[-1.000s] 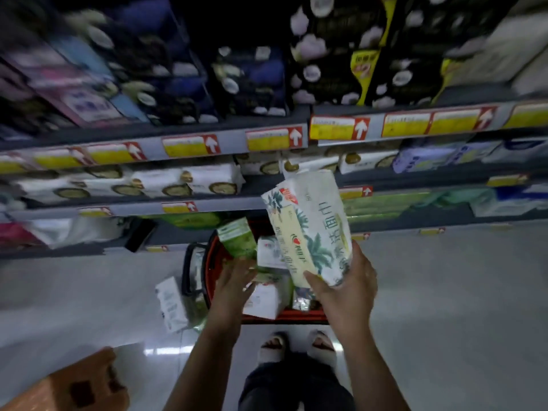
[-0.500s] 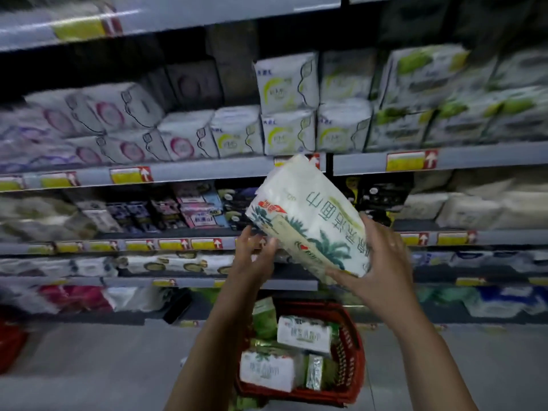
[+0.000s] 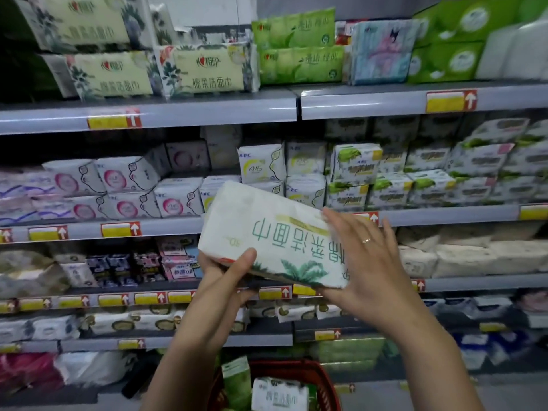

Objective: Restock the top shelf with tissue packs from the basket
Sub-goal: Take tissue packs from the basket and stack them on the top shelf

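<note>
One tissue pack [image 3: 275, 232] is held in front of the shelving by two hands, its print upside down and its long side tilted, the left end higher than the right. The left hand [image 3: 229, 271] is closed on the pack's lower left corner, thumb on the front face and fingers behind. The right hand [image 3: 364, 256] lies flat against the right end with fingers spread and pointing up; a ring [image 3: 366, 240] is worn on one finger. Both forearms rise from the bottom edge and converge on the pack. The pack is level with the third shelf down, well below the top shelf [image 3: 148, 114]. On that shelf four matching packs [image 3: 207, 71] are seen at the left, two stacked on two, with green packs [image 3: 299, 46] beside them. Below, a red basket [image 3: 323, 381] is seen on the floor; two packs can be counted in it, one white [image 3: 278, 396] and one green [image 3: 237, 384], the rest being cut off.
</note>
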